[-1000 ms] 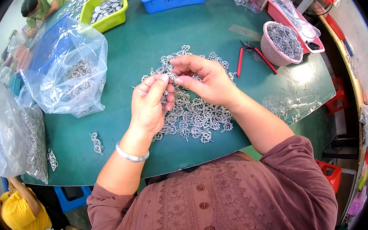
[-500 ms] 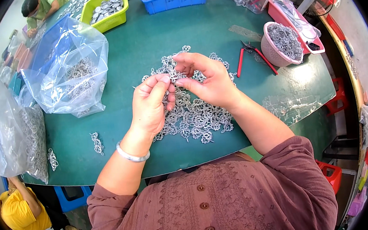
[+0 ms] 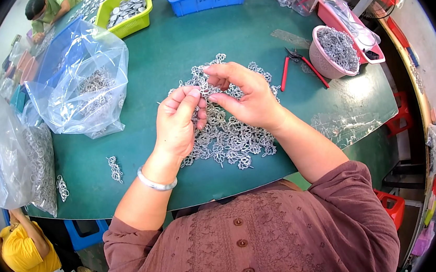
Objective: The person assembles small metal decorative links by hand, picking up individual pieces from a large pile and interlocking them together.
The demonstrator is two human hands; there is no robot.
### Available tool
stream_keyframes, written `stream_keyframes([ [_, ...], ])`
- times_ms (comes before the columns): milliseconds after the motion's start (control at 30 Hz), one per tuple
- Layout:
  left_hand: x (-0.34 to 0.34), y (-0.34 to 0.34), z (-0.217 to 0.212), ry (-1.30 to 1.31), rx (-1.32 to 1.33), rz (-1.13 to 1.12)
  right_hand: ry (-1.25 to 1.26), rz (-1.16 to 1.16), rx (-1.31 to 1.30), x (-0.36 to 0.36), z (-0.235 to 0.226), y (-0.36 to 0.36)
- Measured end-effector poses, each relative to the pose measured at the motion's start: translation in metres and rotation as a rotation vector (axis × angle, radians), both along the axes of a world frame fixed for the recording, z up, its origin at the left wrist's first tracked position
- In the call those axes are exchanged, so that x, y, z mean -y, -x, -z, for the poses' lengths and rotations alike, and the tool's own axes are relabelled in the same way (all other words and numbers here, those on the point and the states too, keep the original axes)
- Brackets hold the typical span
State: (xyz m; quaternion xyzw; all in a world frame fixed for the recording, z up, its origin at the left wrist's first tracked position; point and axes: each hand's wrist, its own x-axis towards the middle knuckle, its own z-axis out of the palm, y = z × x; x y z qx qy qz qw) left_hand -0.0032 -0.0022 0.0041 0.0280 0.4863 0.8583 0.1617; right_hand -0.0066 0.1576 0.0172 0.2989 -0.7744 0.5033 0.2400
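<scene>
Above the metal pieces (image 3: 228, 137), left hand (image 3: 177, 124) and right hand (image 3: 248, 99) pinch together.

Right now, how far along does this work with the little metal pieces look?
Hard to say exactly. Possibly done: a few small bunches lie apart at the left of the green table. In hand: the left hand and right hand pinch one silvery wire piece between their fingertips. Seemingly left: the big pile of wire pieces beneath the hands, plus more in the clear bag.
</scene>
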Motion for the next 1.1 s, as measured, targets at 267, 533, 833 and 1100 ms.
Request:
stream_keyframes([
  [267, -0.001, -0.001, 0.000, 0.008, -0.041, -0.024, -0.015, 0.010, -0.007, 0.000, -0.001, -0.001],
  [533, -0.001, -0.001, -0.001, 0.024, -0.042, -0.029, -0.007, -0.008, 0.001, 0.001, -0.002, -0.001],
  [833, 0.004, 0.006, -0.006, -0.173, 0.135, 0.153, 0.882, -0.404, 0.861, -0.010, -0.002, 0.006],
  [1100, 0.000, 0.003, -0.009, -0.114, 0.089, 0.140, 0.612, -0.454, 0.848, -0.009, -0.011, -0.001],
])
